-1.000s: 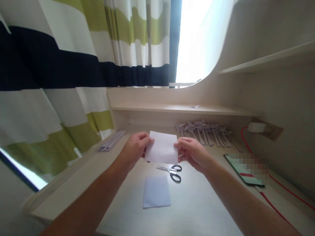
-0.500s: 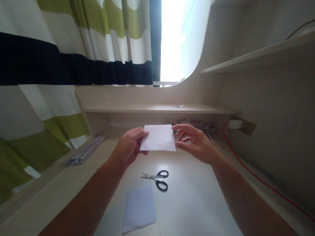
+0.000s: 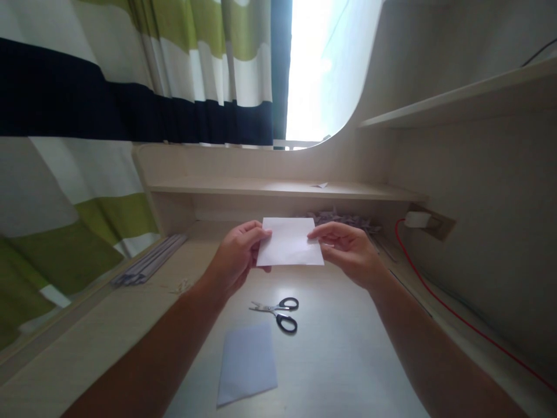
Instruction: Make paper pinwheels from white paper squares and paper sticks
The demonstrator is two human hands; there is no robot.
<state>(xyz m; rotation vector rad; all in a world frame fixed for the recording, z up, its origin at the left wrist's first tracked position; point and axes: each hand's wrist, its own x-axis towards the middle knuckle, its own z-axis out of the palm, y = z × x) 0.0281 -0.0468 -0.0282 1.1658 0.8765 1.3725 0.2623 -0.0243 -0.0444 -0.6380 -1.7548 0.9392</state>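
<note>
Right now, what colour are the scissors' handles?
Black; the scissors lie on the desk, clearest in the head view.

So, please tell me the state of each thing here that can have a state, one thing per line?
White paper: held up above the desk, pinched at both side edges.
Left hand: closed on the paper's left edge.
Right hand: closed on the paper's right edge.
Scissors: lying flat on the desk, blades nearly closed.
Second sheet: lying flat, untouched.
Red cable: plugged into the wall.
Curtain: partly drawn.
</note>
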